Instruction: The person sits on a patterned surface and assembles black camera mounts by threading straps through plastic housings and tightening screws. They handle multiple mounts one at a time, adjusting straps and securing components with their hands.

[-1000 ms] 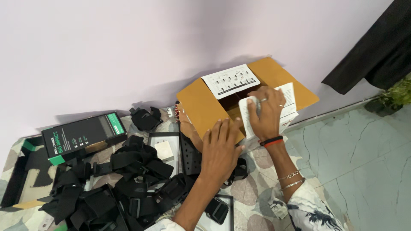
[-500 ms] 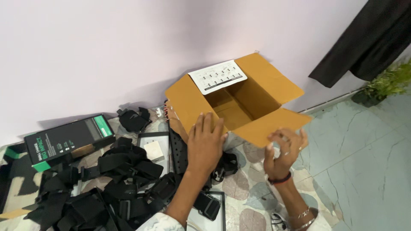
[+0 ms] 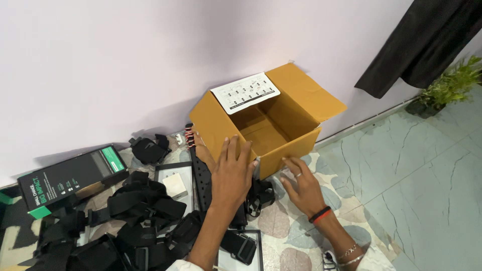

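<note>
Cardboard makes up the box point(image 3: 271, 125), which stands open on the patterned floor point(image 3: 306, 241) against the wall point(image 3: 125, 60), flaps up and a white printed sheet point(image 3: 245, 93) lying on the rear-left flap. What shows of the inside is bare, so it likely weighs little and would slide easily on the floor. Its walls are stiff enough to push on, but the flaps would bend, so the firm places to hold are the lower walls and the corners, one hand on each side.

The left hand point(image 3: 232, 173) lies flat, fingers spread and straight, on the near-left wall at the rim, pressing rather than gripping. The right hand point(image 3: 301, 188) hovers low just beside the near corner, fingers loosely open and closed on nothing; whether the fingertips touch the cardboard cannot be told. A ring sits on one finger, with bands at the wrist.

Left of the box lie a heap of black straps point(image 3: 135, 211) with buckles, a long black perforated strip point(image 3: 203, 183), a flat tray holding a small white block point(image 3: 175, 184), and a dark carton point(image 3: 70, 178) with green trim. A dark cloth point(image 3: 427, 40) hangs at upper right above a green plant point(image 3: 447, 85).
</note>
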